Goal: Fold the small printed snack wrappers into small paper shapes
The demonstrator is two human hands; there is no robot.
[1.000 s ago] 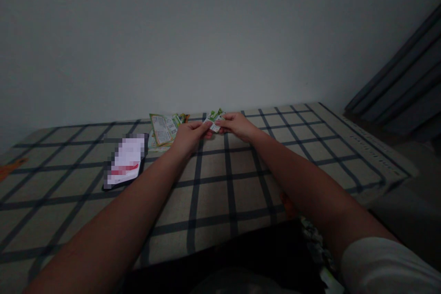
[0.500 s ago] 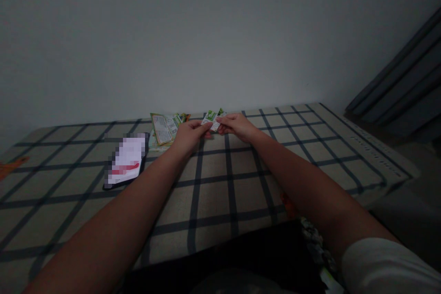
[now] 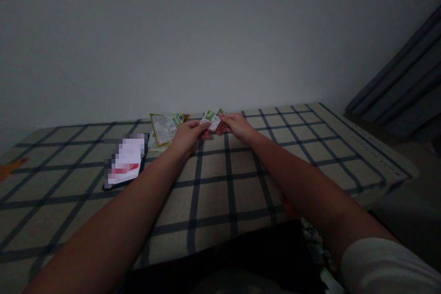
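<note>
A small white-and-green printed packet (image 3: 211, 119) is held up between my two hands, above the far part of the checked cloth. My left hand (image 3: 188, 137) pinches its left side, thumb on top. At its right side my right hand (image 3: 237, 126) has thumb and fingers closed on it. The packet's print is too small to read, and the fingers hide part of its edges. Just left of my left hand lie several larger green-and-white printed packets (image 3: 164, 129), overlapping each other.
A phone (image 3: 127, 161) with a lit, blurred screen lies left of my left forearm. The checked cloth (image 3: 213, 179) covers the table up to a grey wall (image 3: 220, 46). Something orange (image 3: 12, 167) is at the left edge. A dark curtain (image 3: 403, 69) hangs at right.
My right hand's fingers have shifted slightly on the packet, and a little more of its face shows. Both arms stay nearly in place.
</note>
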